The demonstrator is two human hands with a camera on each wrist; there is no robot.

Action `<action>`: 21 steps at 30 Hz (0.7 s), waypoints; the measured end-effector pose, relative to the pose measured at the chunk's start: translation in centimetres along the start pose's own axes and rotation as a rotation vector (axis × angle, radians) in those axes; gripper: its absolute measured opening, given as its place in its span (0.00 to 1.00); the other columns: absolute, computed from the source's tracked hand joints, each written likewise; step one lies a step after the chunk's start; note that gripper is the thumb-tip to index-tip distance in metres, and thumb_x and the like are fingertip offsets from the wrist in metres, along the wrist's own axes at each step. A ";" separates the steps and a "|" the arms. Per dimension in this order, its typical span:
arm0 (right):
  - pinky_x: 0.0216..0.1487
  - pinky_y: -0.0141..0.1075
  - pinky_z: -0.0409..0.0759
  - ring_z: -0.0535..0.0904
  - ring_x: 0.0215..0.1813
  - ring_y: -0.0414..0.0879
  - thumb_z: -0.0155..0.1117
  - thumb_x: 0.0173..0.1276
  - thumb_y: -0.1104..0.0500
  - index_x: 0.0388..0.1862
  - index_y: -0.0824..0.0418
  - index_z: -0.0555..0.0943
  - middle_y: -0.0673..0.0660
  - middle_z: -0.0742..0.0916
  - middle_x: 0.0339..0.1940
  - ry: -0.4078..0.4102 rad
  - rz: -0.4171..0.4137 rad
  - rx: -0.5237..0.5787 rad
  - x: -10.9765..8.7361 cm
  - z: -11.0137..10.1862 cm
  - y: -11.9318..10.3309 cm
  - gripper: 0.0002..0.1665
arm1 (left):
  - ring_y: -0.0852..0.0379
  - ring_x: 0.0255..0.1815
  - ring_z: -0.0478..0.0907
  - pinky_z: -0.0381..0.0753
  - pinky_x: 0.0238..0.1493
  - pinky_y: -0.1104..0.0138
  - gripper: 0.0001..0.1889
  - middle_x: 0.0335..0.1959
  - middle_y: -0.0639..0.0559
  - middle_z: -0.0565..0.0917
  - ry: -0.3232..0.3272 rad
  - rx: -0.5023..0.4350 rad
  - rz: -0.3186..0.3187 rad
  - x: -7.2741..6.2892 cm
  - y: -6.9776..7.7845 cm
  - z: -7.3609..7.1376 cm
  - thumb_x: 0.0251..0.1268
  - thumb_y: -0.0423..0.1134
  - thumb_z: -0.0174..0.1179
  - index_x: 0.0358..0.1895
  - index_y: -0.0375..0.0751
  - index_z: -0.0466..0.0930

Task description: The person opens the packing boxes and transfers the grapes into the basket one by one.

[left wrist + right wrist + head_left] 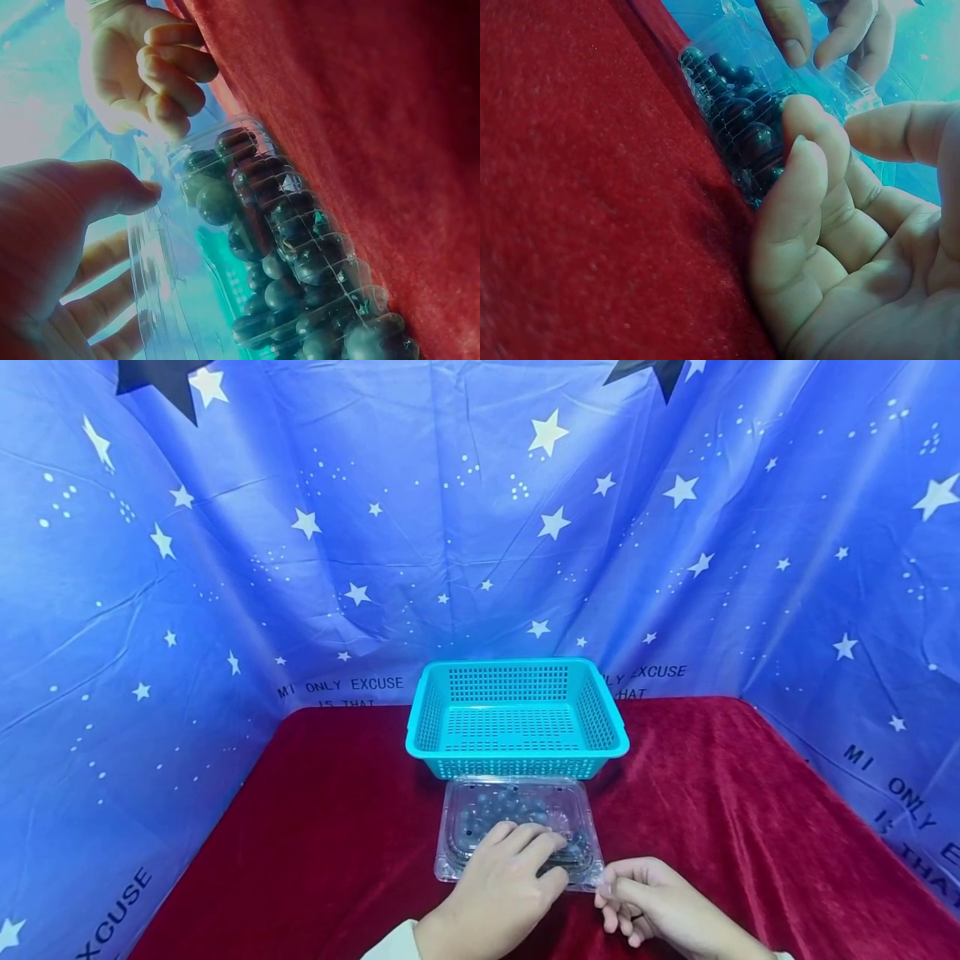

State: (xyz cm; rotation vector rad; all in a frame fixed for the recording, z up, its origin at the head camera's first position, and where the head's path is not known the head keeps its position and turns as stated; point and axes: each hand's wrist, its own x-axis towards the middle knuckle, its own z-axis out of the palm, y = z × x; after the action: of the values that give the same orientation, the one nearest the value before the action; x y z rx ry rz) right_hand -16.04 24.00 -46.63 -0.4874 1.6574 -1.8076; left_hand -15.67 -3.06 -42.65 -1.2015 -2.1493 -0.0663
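A clear plastic clamshell box, lid down, lies on the table with many dark round berries inside. My left hand rests on the lid from the near side, its fingers spread over the top. In the left wrist view the left thumb lies at the lid's edge. My right hand is at the box's near right corner, where thumb and index finger pinch the rim. The other right fingers curl loosely beside the box wall.
Right behind the box stands a turquoise plastic basket with perforated walls and nothing in it. Dark red velvet cloth covers the table. A blue curtain with stars hangs around the back and both sides.
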 end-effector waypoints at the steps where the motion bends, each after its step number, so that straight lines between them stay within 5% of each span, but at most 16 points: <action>1: 0.29 0.28 0.82 0.80 0.27 0.35 0.50 0.80 0.64 0.47 0.89 0.66 0.51 0.87 0.31 0.000 0.001 0.001 0.0 0.0 0.0 0.22 | 0.56 0.59 0.79 0.77 0.52 0.64 0.03 0.56 0.56 0.84 0.001 0.001 0.000 0.0 0.0 0.0 0.63 0.38 0.68 0.35 0.54 0.87; 14: 0.28 0.28 0.81 0.80 0.27 0.36 0.50 0.80 0.64 0.46 0.88 0.67 0.52 0.87 0.30 0.017 0.006 -0.008 -0.1 0.0 0.0 0.20 | 0.57 0.59 0.79 0.77 0.52 0.64 0.02 0.56 0.56 0.83 0.000 -0.007 -0.005 -0.2 -0.1 0.0 0.64 0.38 0.68 0.35 0.53 0.87; 21: 0.28 0.28 0.81 0.80 0.27 0.36 0.51 0.80 0.64 0.41 0.70 0.79 0.52 0.87 0.30 0.025 0.014 -0.007 0.0 0.1 -0.1 0.12 | 0.58 0.60 0.79 0.77 0.53 0.64 0.03 0.56 0.56 0.84 0.002 -0.022 -0.009 -0.4 -0.2 -0.1 0.64 0.39 0.69 0.36 0.53 0.87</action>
State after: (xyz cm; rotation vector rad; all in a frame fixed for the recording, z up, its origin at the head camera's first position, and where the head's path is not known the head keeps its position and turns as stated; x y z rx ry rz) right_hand -16.01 23.94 -46.57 -0.4571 1.6804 -1.8045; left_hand -15.61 -3.55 -42.77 -1.2043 -2.1576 -0.0953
